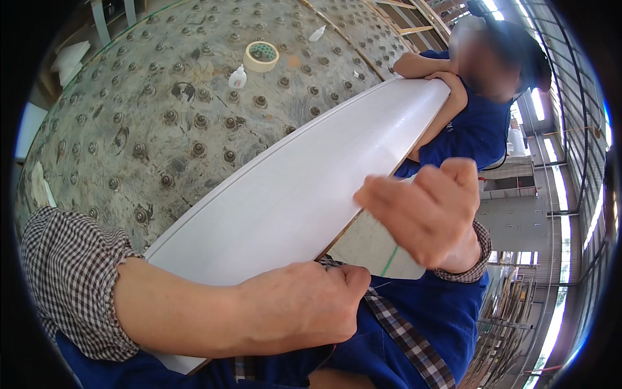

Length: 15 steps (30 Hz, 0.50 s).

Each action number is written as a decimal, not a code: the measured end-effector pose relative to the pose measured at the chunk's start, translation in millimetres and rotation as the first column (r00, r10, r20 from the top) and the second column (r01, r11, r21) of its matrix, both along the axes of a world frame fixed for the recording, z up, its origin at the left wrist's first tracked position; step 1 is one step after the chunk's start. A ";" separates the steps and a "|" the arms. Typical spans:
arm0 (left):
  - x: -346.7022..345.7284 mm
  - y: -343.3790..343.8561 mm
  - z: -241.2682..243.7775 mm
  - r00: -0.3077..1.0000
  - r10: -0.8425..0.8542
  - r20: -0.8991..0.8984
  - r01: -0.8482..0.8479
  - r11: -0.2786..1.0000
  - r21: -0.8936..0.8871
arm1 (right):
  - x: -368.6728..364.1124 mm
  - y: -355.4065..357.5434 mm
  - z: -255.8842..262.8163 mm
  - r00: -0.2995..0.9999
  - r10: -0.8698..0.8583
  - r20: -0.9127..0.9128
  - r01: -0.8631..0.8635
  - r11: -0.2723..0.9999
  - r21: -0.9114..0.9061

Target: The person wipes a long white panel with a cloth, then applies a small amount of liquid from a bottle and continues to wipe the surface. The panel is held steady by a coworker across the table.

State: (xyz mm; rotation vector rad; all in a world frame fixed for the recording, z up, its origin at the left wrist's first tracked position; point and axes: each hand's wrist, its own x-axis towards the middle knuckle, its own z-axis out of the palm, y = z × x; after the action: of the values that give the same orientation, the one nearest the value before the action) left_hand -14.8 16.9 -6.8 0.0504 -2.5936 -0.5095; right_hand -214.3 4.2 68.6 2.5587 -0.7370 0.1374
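A long white panel (291,170) with a raised strip along its far edge and a brownish near edge stretches diagonally in front of me. My left hand (316,301) is curled into a fist over the near end of the panel, close to my body. My right hand (427,209), slightly blurred, is raised by the brown edge, its fingers folded and the thumb side pressed in. Nothing shows sticking out of either fist, and the insides of both are hidden. At the far end, a co-worker's forearms (444,97) rest on the panel.
The grey worktable (155,121) is studded with several ball rollers. On it are a roll of masking tape (261,57), a white squeeze bottle (237,78) and another small bottle (317,33). The co-worker in blue (466,131) leans over the far end. Stacked strips (505,321) stand at the right.
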 end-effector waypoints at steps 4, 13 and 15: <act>1.7 1.3 0.5 1.000 0.005 -0.006 -0.005 1.000 0.006 | -1.6 -0.7 -5.1 1.000 -0.022 -0.001 0.022 0.999 0.025; -0.4 0.4 -2.1 1.000 -0.003 -0.003 0.003 1.000 -0.002 | -3.9 -2.4 -3.2 1.000 0.005 -0.016 -0.004 0.997 0.072; 0.7 1.0 -1.3 1.000 -0.008 -0.008 0.008 1.000 0.006 | -4.2 -2.5 -1.7 1.000 -0.001 -0.030 0.003 0.998 0.056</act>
State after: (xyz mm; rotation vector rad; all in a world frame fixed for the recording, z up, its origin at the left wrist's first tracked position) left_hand -14.1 17.9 -8.1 0.0400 -2.5857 -0.5191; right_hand -218.5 1.7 67.0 2.6069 -0.7419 0.0791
